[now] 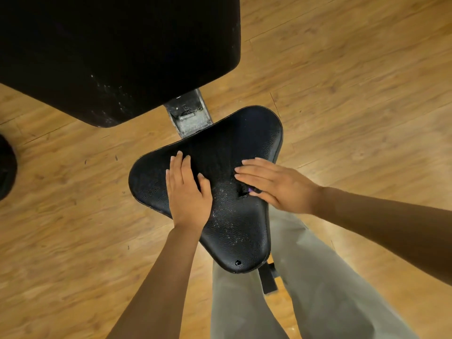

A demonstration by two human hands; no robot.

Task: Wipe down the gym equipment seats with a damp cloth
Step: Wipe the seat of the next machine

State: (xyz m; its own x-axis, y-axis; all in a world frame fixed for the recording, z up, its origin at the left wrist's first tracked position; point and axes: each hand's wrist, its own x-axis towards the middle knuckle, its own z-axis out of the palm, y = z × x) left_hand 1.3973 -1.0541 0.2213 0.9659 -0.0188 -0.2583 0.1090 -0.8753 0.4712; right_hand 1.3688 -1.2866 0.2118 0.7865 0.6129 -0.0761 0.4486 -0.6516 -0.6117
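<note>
Filling the middle of the view, the seat (pixel 227 211) is a black, roughly triangular pad with rounded corners, its pebbled covering catching the light in small pale specks, and a torn hole near its centre showing a bit of purple underneath. It stands over a wooden plank floor (pixel 354 94), joined by a scuffed grey metal bracket (pixel 189 116) to a larger black pad (pixel 110 52) that fills the upper left. A dark cloth (pixel 215 155) seems to lie spread across the wide end of the seat, its finely ribbed texture barely distinct from the leather, so its edges are hard to make out. The left hand (pixel 187 192) lies flat, palm down, on the left side of the seat, fingers straight and close together, gripping nothing, their tips at the cloth's edge. The right hand (pixel 271 184) reaches in from the right, also flat with fingers extended and pointing left, pressing down just beside the tear. Both forearms are in brown sleeves, and grey-green trousers (pixel 305 289) show below the seat's narrow end.
</note>
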